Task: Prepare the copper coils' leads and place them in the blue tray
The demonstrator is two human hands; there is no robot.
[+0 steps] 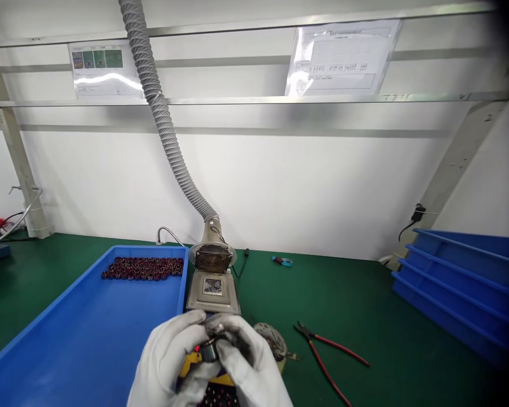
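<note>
From the head camera, both hands are meeting low in the middle of the picture, each wearing a white glove. The left hand and the right hand are pinching a small dark part between their fingertips, fingers curled closed around it, just in front of the metal pot and above a yellow holder that is showing between the gloves. A grey ribbed hose is hanging down from above and ending in a round grille right behind the pot. To the left a blue tray is lying on the green bench, with rows of small dark red parts sitting at its far end. Red-handled cutters are lying open on the bench to the right of the hands, near a soiled round pad. Farther right, stacked blue trays are resting by the wall. Two plastic-covered sheets are hanging on the rail above.
</note>
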